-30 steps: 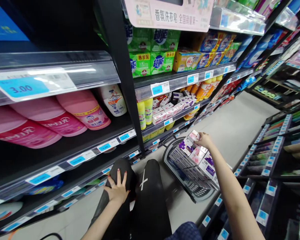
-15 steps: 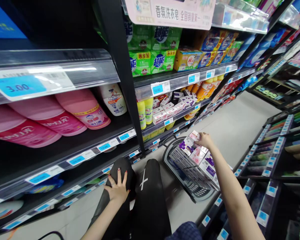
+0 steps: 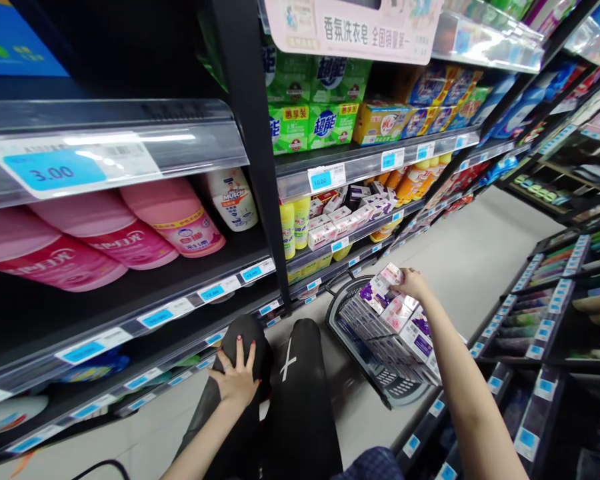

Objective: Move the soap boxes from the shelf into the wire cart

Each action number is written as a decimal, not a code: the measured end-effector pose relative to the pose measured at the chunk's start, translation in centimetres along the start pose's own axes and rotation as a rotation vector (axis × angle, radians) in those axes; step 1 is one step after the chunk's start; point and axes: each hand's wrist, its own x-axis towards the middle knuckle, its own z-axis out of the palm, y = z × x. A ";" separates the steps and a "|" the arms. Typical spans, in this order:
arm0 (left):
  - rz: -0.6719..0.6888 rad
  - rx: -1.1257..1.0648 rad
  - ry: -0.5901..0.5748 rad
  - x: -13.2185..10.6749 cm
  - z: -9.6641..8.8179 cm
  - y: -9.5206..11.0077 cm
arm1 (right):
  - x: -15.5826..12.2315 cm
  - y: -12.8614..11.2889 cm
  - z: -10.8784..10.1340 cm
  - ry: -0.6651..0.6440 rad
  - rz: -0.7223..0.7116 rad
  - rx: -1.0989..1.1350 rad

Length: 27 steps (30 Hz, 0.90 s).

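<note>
Boxes (image 3: pixel 397 313): smooth printed card, faint sheen
Basket (image 3: pixel 405 386): smooth plastic, slight gloss
Trousers (image 3: pixel 305 400): smooth, matt cloth
Floor (image 3: pixel 450 250): smooth, softly shiny
Pink bottles (image 3: pixel 97 230): smooth plastic
Shelf-edge strip (image 3: pixel 195 150): clear glossy plastic

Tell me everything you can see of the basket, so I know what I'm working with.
The basket looks like grey plastic, with rounded corners, slotted parts and a darker outer rim. A dark loop juts from its far left corner. It sits on the floor, right of the person's legs. White boxes with pink and purple print are stacked in it; they hide much of its inside. The right hand touches a box at the far end; whether it touches the basket, I can't tell.
</note>
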 end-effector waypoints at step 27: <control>-0.014 0.007 0.038 0.0 0.2 0.0 | 0.0 -0.3 -0.8 -0.009 -0.020 -0.010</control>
